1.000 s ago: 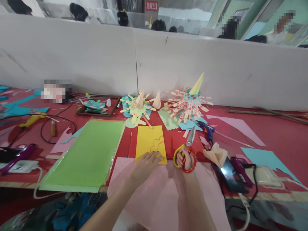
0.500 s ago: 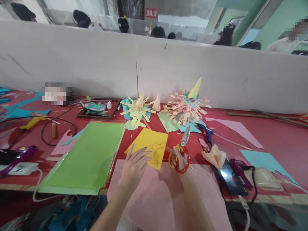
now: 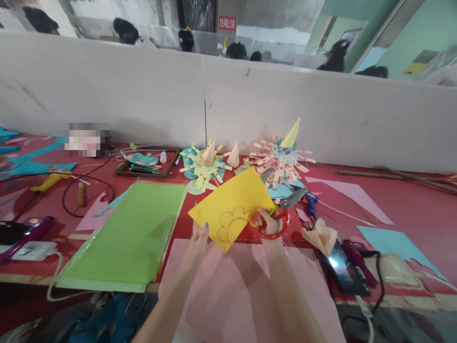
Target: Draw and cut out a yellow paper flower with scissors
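We find the yellow sheet (image 3: 246,190) at the near middle, tilted and raised off the red surface (image 3: 424,202), a scalloped outline drawn on its near part. Left hand (image 3: 198,237): fingers closed on the sheet's near left edge, thumb in front, the rest mostly hidden behind. Right hand (image 3: 272,224): fingers curled through the handles of the scissors (image 3: 293,198), blades almost together and pointing far right; it overlaps the sheet's right edge, though we cannot tell whether it pinches the paper too. Below both forearms we note a pink sheet (image 3: 228,281) spread at the near edge. To the left lies a stack of green sheets (image 3: 124,233); to the right, a crumpled peach paper (image 3: 321,237) against a dark phone (image 3: 344,269). Just beyond the scissors we log a blue glue gun (image 3: 311,202). At the far side, before a white partition (image 3: 124,90): a fringed paper piece with a yellow cone (image 3: 292,133), a lone peach cone (image 3: 233,155), and, farther left, a brown tray (image 3: 122,172) of small items.
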Motion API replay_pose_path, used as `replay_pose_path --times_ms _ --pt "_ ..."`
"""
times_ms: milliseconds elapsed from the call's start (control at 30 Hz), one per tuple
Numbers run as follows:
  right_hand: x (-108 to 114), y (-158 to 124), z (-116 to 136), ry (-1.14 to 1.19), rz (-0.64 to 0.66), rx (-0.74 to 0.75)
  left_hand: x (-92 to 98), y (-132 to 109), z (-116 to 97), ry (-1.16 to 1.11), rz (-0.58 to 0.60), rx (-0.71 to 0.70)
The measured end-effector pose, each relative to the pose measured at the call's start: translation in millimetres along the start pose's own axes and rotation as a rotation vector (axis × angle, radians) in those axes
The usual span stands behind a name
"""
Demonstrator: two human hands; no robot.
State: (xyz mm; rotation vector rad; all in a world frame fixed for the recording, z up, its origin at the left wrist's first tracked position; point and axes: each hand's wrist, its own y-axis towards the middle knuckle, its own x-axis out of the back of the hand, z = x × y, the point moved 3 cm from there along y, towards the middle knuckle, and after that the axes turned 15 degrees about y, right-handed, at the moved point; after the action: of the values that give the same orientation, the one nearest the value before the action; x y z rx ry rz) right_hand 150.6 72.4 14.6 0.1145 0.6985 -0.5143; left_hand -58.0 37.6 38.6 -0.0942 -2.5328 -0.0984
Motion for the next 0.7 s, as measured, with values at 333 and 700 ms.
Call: replay_pose_path --times_ms 333,700 --pt "-10 30 22 -0.104 0.204 0.053 -15.7 45 11 -0.359 0.277 0.251" --pt "8 34 -1 -0.146 0.153 -0.03 18.8 62 27 -0.301 0.365 0.272"
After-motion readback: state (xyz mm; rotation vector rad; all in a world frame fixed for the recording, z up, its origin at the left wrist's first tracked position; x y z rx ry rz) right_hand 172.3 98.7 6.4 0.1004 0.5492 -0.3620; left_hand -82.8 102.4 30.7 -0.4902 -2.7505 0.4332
